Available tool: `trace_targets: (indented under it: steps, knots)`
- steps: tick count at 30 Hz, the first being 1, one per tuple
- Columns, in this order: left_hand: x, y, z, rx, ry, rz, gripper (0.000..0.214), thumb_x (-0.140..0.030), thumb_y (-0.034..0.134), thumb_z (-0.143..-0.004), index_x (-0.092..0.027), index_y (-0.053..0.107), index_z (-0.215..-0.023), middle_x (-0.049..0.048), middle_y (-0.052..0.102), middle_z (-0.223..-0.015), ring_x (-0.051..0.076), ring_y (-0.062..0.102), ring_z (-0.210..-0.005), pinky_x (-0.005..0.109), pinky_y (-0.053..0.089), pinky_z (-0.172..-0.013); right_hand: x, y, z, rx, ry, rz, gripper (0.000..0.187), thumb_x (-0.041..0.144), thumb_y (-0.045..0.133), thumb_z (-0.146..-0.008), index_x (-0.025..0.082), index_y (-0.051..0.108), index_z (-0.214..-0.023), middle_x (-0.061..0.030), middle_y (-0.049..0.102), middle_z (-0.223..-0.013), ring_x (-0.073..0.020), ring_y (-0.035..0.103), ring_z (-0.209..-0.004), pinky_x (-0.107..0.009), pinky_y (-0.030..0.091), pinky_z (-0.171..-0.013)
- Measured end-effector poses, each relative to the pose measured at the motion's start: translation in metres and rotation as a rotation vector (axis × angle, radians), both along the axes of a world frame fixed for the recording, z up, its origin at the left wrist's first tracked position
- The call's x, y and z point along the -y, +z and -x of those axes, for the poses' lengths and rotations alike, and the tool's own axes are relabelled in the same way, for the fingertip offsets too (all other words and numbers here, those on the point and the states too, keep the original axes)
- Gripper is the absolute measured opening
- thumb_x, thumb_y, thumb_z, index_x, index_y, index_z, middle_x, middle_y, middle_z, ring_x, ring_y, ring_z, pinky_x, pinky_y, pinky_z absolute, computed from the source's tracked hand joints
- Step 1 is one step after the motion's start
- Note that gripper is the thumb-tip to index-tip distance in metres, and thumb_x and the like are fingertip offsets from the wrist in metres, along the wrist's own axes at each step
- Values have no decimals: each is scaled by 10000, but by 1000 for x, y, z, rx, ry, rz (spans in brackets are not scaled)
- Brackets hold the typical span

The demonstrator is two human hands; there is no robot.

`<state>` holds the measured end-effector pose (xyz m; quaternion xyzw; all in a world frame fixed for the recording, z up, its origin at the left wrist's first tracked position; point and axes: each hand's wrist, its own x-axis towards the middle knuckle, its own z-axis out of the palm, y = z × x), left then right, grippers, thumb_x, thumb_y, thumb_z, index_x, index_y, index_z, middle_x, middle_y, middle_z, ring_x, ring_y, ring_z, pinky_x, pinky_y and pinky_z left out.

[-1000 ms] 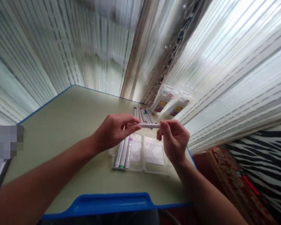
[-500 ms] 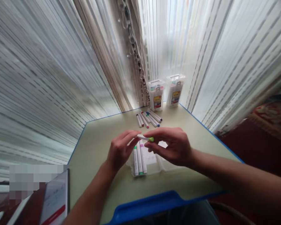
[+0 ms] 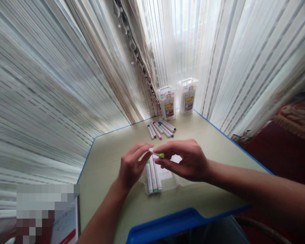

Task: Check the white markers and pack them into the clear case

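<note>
Between my two hands, above an open clear plastic case, is a white marker (image 3: pixel 156 154) with a lime-green end. My left hand (image 3: pixel 132 164) pinches its white end with closed fingertips. The thumb and fingers of my right hand (image 3: pixel 186 159) close about the marker nearer the green end. Below, the clear case (image 3: pixel 169 185) lies flat on the table, with several white markers (image 3: pixel 154 176) side by side in its left part. My right hand covers some of the case.
Several loose markers (image 3: pixel 161 129) with coloured ends lie farther back on the table (image 3: pixel 104 159). Two upright clear marker boxes (image 3: pixel 167 103) (image 3: pixel 188 98) stand at the far corner, before string curtains (image 3: pixel 193 44). A tablet-like screen (image 3: pixel 66 223) shows at the lower left.
The marker's green end has shifted slightly left and down and tilts a little more. Both hands keep nearly the same pose on it. The head view has turned slightly.
</note>
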<state>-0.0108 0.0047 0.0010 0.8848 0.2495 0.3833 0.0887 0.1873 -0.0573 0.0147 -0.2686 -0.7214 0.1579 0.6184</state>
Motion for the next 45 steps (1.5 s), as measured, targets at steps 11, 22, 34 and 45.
trace_targets:
  steps: [11,22,34,45]
  knots:
    - [-2,-3,1,12,4,23,190,-150,598,-946,-174,710,-1097,88,746,-1049,173,707,-995,274,552,-908,1,-1,0,22,6,10,193,147,734,-829,148,733,-1023,-11,731,-702,-100,664,-558,-190,570,-581]
    - [-2,-5,1,42,11,11,177,-189,617,-944,-192,724,-1085,92,749,-1058,187,714,-1002,306,582,-892,3,0,-7,82,108,125,196,243,607,-934,154,737,-1050,-40,736,-723,-134,683,-610,-235,538,-593]
    - [-2,-11,-4,131,-104,69,205,-162,643,-921,-155,718,-1111,101,757,-1100,180,716,-1047,317,578,-945,10,-3,-13,417,-114,-148,248,220,650,-942,187,692,-1184,-52,768,-763,-162,724,-620,-254,558,-610]
    - [-18,-23,-2,105,128,159,355,23,523,-784,-91,727,-1051,115,738,-1061,217,693,-1022,374,550,-994,11,-8,-14,674,-126,-351,184,177,679,-906,134,673,-1085,-51,746,-710,-171,701,-585,-276,546,-586]
